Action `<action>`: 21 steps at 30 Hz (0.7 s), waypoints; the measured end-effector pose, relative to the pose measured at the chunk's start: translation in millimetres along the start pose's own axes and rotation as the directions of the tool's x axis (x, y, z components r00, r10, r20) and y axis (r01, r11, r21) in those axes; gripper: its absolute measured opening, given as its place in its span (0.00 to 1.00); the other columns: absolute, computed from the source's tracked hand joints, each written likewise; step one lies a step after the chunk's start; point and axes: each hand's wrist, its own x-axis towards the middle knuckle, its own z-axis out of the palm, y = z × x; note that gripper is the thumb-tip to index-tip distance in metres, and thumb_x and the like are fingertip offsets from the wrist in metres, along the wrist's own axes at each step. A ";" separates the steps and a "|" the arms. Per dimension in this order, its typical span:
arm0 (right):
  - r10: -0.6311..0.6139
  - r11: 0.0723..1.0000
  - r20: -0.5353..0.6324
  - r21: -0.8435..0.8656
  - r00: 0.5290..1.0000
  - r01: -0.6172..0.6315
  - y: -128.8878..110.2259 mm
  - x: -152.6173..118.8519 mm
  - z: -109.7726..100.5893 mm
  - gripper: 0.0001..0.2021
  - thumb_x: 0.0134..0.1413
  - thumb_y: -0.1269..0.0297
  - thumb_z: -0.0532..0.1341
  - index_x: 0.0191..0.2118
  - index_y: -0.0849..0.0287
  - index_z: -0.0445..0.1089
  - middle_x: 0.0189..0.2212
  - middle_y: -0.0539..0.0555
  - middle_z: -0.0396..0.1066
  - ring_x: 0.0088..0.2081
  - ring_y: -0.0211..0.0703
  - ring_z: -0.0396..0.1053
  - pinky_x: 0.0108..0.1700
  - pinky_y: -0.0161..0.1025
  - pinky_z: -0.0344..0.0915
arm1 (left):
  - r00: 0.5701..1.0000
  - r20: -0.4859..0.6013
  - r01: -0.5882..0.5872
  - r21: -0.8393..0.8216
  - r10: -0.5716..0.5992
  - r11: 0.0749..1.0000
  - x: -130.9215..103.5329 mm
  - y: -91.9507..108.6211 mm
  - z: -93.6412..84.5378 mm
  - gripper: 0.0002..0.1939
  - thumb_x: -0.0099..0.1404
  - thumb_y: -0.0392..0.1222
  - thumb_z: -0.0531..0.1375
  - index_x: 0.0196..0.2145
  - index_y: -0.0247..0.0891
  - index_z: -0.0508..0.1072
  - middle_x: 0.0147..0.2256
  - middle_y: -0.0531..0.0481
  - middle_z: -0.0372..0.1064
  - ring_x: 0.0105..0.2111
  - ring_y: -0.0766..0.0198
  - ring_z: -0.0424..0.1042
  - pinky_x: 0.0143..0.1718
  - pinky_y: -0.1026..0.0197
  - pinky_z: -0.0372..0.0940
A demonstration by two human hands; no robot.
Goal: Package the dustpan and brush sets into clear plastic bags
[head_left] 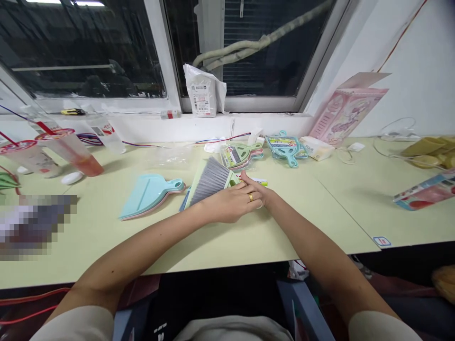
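The two hands are brought together over the table (302,227), at the handle end of a grey-bristled brush (212,179). The left hand (231,204) is laid across the near side of the handle, its fingers stretched toward the right hand (260,190) and overlapping it; a gold-coloured ring (250,197) is worn on one of its fingers. The right hand is held on the far side of that end, its thumb raised beside the pale green handle part. How firmly the handle is gripped cannot be told, since the closed side of each hand is hidden.

The brush is tilted, its bristles faced toward the window and the left, with a pale green edge seen along them — and a bit of blue (183,202) shown beneath. To the left, just beside it, a light blue dustpan (144,195) is laid flat over a pink layer. Beyond the hands, a wrapped green set (239,154) and a wrapped blue set (287,148) are placed near the wall. A pink box (350,113) is leaned at the right, and a drink cup (80,154) is stood at the far left.
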 end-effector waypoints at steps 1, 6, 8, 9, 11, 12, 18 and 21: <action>0.041 0.999 0.000 0.019 0.999 -0.041 0.4 0.2 -1.1 0.31 0.63 0.29 0.52 0.28 0.55 0.57 0.14 0.45 0.60 0.15 0.37 0.61 0.15 0.34 0.64 | 1.000 -0.002 0.019 -0.027 -0.019 0.999 -4.1 -1.3 1.9 0.14 0.72 0.29 0.52 0.50 0.39 0.72 0.50 0.41 0.73 0.52 0.52 0.69 0.58 0.49 0.58; 0.097 0.993 0.018 0.070 0.995 -0.098 1.3 3.2 -2.2 0.30 0.59 0.29 0.58 0.30 0.56 0.60 0.13 0.43 0.57 0.12 0.34 0.53 0.12 0.29 0.52 | 0.994 -0.076 0.069 -0.146 -0.081 0.987 -23.3 -9.7 17.7 0.11 0.72 0.33 0.54 0.49 0.41 0.72 0.53 0.40 0.71 0.53 0.49 0.68 0.57 0.47 0.61; 0.076 0.996 0.050 0.041 0.996 -0.078 1.7 4.4 -1.8 0.31 0.58 0.29 0.58 0.30 0.57 0.63 0.15 0.47 0.62 0.13 0.33 0.52 0.11 0.28 0.45 | 0.979 -0.146 0.116 -0.180 -0.143 0.977 -28.1 -12.2 24.2 0.11 0.71 0.32 0.54 0.49 0.41 0.70 0.52 0.38 0.70 0.51 0.49 0.68 0.54 0.46 0.63; 0.068 0.998 0.073 0.012 0.995 -0.069 2.1 4.6 -1.8 0.31 0.59 0.29 0.58 0.30 0.57 0.64 0.17 0.50 0.65 0.13 0.33 0.52 0.11 0.28 0.44 | 0.968 -0.178 0.139 -0.200 -0.175 0.970 -29.6 -13.0 26.0 0.11 0.70 0.32 0.55 0.48 0.41 0.69 0.53 0.37 0.69 0.51 0.48 0.68 0.53 0.45 0.63; 0.032 0.998 0.123 -0.053 0.992 -0.026 3.5 3.9 -2.3 0.29 0.59 0.32 0.59 0.30 0.58 0.65 0.21 0.54 0.71 0.14 0.34 0.53 0.10 0.30 0.45 | 0.951 -0.224 0.159 -0.239 -0.214 0.958 -31.5 -14.0 25.2 0.11 0.68 0.32 0.56 0.47 0.41 0.68 0.52 0.36 0.68 0.51 0.47 0.68 0.53 0.43 0.64; 0.005 0.997 0.159 -0.081 0.987 0.008 4.2 2.9 -2.5 0.27 0.58 0.36 0.63 0.31 0.58 0.65 0.23 0.55 0.72 0.14 0.34 0.54 0.10 0.30 0.48 | 0.944 -0.239 0.167 -0.251 -0.228 0.954 -32.3 -15.0 22.3 0.11 0.67 0.32 0.56 0.46 0.41 0.67 0.52 0.35 0.68 0.51 0.46 0.67 0.53 0.43 0.64; -0.147 0.963 0.260 -0.183 0.954 0.199 1.3 -6.3 -2.8 0.17 0.47 0.62 0.74 0.36 0.60 0.66 0.27 0.50 0.73 0.18 0.32 0.62 0.18 0.33 0.68 | 0.710 -0.370 0.537 -0.265 -0.599 0.801 -52.4 -42.7 -14.0 0.20 0.62 0.38 0.61 0.52 0.42 0.66 0.58 0.35 0.63 0.60 0.41 0.60 0.60 0.34 0.56; -0.265 0.938 0.175 -0.179 0.948 0.296 -5.0 -7.8 -4.7 0.13 0.51 0.62 0.71 0.36 0.61 0.68 0.28 0.52 0.74 0.18 0.34 0.64 0.20 0.35 0.71 | 0.461 -0.337 0.660 -0.488 -0.821 0.571 -72.8 -60.3 -24.4 0.26 0.61 0.43 0.63 0.56 0.42 0.65 0.61 0.35 0.60 0.62 0.41 0.59 0.60 0.36 0.59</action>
